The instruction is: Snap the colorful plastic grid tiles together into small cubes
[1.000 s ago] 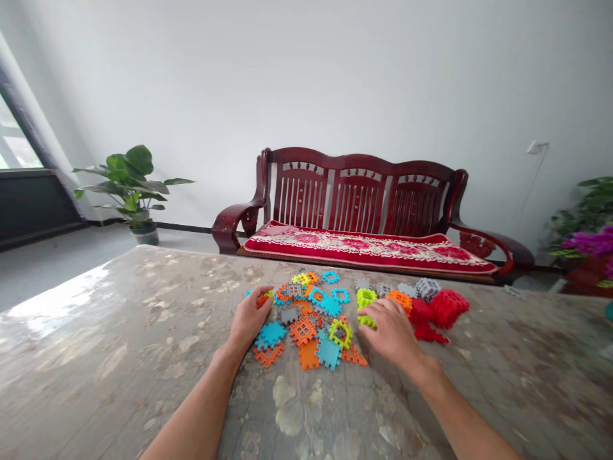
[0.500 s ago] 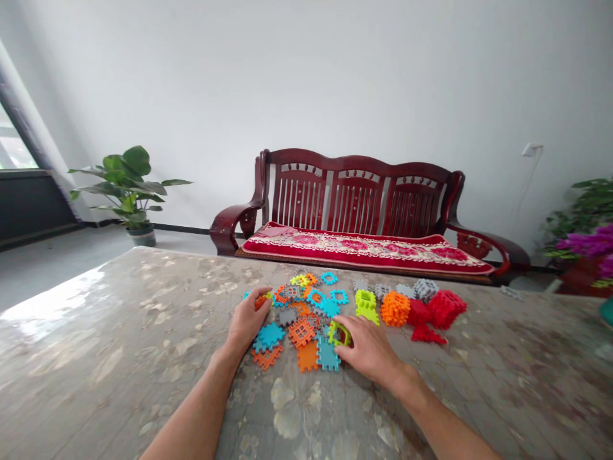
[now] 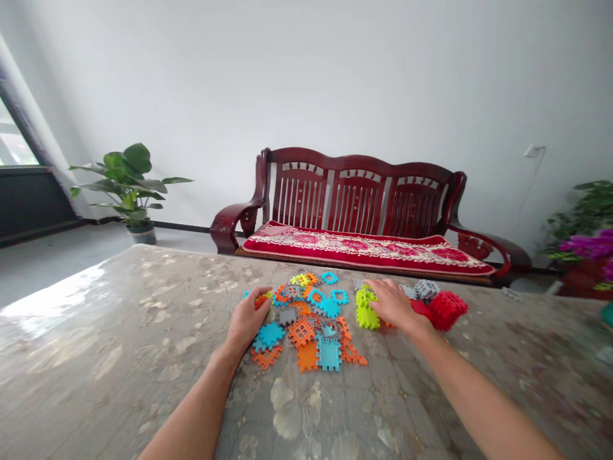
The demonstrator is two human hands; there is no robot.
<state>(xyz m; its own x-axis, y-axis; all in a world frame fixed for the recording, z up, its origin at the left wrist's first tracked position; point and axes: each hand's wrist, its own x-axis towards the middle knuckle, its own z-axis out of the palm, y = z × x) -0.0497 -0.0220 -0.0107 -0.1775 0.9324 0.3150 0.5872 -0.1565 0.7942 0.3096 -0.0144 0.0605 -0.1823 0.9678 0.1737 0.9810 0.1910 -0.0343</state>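
Observation:
Colourful interlocking plastic tiles with toothed edges lie in a loose pile in the middle of the table. At the pile's left edge, my left hand (image 3: 249, 316) is curled around an orange interlocking tile (image 3: 261, 300), with a bit of yellow showing beside it. My right hand (image 3: 393, 303) reaches to the lime-green stack (image 3: 367, 317), its fingertips closed on a lime-green interlocking tile (image 3: 364, 295) at the top. Under and behind that hand, the orange stack is mostly hidden. A blue tile (image 3: 268, 337) lies just below my left hand.
Red tiles (image 3: 447, 310) are stacked right of my right hand, with grey tiles (image 3: 426, 289) behind them. The patterned table cover (image 3: 158, 332) surrounds the pile. Beyond the table's far edge stands a wooden bench (image 3: 357, 198). A potted plant (image 3: 136, 182) is at left.
My right hand has carried a lime-green tile from the pile up and right to the lime-green stack. Orange pieces it had covered now show. My left hand has stayed in place.

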